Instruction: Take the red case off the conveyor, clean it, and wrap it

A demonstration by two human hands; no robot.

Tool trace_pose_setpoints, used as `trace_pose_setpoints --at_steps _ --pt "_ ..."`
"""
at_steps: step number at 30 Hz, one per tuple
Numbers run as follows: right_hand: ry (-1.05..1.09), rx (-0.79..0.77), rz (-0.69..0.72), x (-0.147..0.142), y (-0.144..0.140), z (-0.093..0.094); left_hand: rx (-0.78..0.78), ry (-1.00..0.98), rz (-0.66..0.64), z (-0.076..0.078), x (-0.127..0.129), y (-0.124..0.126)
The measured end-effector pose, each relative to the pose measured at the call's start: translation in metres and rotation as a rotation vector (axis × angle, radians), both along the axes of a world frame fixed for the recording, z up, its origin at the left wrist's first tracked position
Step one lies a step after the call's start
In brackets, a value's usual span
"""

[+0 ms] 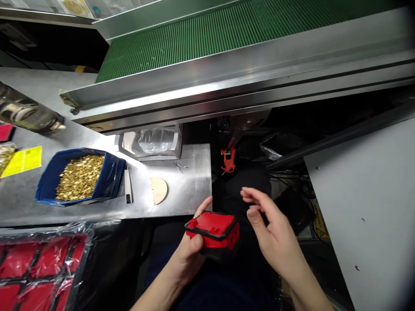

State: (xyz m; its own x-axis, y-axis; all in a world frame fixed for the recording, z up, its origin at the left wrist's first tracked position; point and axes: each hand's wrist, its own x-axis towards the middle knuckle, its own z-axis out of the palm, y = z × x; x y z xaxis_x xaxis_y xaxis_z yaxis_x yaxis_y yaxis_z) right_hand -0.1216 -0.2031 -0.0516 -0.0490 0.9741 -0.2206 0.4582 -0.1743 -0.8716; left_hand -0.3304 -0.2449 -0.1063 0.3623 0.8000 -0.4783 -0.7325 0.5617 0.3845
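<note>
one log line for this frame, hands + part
left hand: grips red-and-black housing | right hand: open, empty, beside housing | bench: blue bin of brass parts

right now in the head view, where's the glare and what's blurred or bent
Head view: glare streaks the steel conveyor rail and the metal table; the right hand is motion-blurred at its fingertips, while the left hand gripping the red housing is sharper; straight edges bow from wide-angle distortion; the corners darken; the gap under the conveyor is deep shadow.
</note>
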Motion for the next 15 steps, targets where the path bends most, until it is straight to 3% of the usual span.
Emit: trace_pose_setpoints --at_steps 3,6,10,15 --pt "0.176 -0.293 0.175 0.001 -0.006 -0.004 0.192 0.244 -0.041 0.000 -0.008 0.002" --pt "0.379 -0.430 0.252 -0.005 -0.011 -0.005 0.343 0.318 -0.094 -0.001 -0.018 0.004" --pt "0.626 -0.563 0.111 -0.018 -0.017 -0.009 0.408 0.404 -0.144 -0.002 -0.028 0.005" --pt "0.711 -0.520 0.006 -0.024 -0.017 -0.011 0.316 0.360 -0.137 -0.004 -0.027 0.002"
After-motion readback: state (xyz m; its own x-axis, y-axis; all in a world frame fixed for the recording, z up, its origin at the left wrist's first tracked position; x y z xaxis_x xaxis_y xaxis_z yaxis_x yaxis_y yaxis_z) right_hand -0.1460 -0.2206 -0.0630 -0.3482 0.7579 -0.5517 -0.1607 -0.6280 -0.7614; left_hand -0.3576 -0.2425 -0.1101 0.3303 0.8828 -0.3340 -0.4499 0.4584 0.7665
